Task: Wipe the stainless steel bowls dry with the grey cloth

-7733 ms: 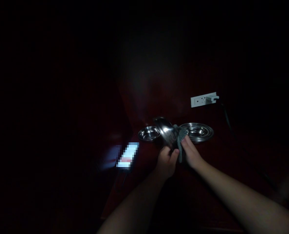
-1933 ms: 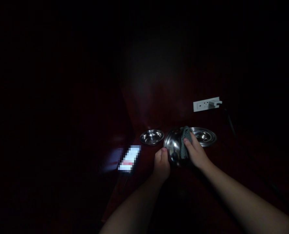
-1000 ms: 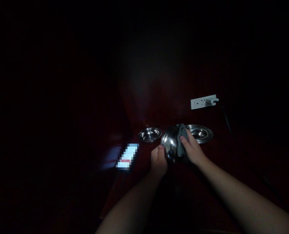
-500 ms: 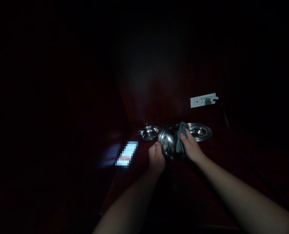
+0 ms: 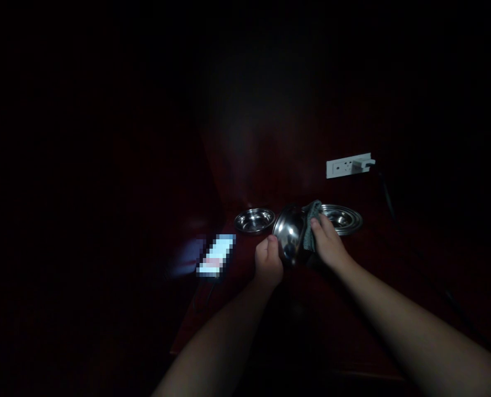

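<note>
Shifted clear of the small dish [image 5: 254, 221] since earlier, a steel bowl [image 5: 288, 236] tilts between left hand [image 5: 269, 263], gripping its rim, and right hand [image 5: 329, 241], clutching cloth [image 5: 310, 230] against it (apparently wiping) — steady turning seems needed next.

Darkness dominates; the bowl [image 5: 289, 234] glints and the bright screen [image 5: 216, 256] is pixelated.

A phone [image 5: 215, 257], brightly lit and blurred, lies on the dark red table [image 5: 243, 267]. Behind it sits a small metal dish [image 5: 255, 221]; farther right, a wider stack of metal dishes [image 5: 347, 220]. On the wall [image 5: 266, 179], a white socket [image 5: 340, 167] holds a plug [image 5: 363, 164], with a dark cord [image 5: 387, 196] hanging below.
</note>
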`<act>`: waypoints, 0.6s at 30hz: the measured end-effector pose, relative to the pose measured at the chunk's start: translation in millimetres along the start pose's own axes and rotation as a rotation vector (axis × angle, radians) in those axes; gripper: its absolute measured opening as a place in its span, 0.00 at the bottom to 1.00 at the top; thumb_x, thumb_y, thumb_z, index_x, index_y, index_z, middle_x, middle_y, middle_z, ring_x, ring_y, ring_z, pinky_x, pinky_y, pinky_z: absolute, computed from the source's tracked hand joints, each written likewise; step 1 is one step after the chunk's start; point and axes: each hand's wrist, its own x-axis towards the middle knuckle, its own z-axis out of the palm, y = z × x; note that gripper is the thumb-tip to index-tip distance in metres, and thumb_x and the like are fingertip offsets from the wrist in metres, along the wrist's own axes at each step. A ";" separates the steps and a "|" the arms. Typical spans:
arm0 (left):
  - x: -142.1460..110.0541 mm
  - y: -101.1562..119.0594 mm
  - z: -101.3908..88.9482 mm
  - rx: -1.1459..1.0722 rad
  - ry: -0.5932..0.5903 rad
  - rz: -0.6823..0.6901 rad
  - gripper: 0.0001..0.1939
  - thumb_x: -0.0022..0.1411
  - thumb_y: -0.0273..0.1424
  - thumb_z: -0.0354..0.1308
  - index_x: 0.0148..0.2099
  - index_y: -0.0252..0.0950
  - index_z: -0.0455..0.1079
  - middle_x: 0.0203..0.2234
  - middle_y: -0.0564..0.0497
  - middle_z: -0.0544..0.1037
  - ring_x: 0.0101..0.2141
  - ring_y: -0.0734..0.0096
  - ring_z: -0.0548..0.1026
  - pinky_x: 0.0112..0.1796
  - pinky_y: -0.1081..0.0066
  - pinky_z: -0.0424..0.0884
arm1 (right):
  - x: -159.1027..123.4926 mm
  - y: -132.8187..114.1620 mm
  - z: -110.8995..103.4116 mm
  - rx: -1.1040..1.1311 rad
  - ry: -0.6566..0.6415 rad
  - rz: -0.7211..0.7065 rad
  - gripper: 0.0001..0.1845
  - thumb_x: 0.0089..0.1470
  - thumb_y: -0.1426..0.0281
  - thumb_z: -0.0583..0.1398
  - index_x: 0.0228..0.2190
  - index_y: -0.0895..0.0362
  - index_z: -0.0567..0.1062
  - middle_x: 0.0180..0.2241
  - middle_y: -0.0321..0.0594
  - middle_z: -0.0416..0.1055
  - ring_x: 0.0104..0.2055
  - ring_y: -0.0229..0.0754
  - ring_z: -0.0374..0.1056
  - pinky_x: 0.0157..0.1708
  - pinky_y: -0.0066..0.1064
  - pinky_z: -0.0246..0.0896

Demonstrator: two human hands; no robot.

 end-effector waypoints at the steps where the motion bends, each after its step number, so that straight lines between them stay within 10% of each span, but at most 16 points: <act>1: 0.1 -1.4 -0.2 0.001 -0.011 -0.003 0.24 0.64 0.44 0.43 0.28 0.31 0.69 0.20 0.50 0.72 0.24 0.72 0.69 0.27 0.74 0.64 | 0.5 0.5 0.2 -0.006 0.018 -0.008 0.26 0.55 0.50 0.48 0.43 0.55 0.68 0.45 0.47 0.68 0.50 0.50 0.62 0.54 0.46 0.52; 18: -5.2 -2.0 -3.0 0.155 -0.284 0.087 0.27 0.63 0.48 0.39 0.27 0.33 0.66 0.21 0.50 0.70 0.23 0.72 0.66 0.27 0.73 0.62 | -6.0 -14.9 -3.0 0.103 0.070 -0.208 0.22 0.55 0.55 0.52 0.44 0.57 0.67 0.42 0.46 0.69 0.44 0.49 0.65 0.47 0.44 0.58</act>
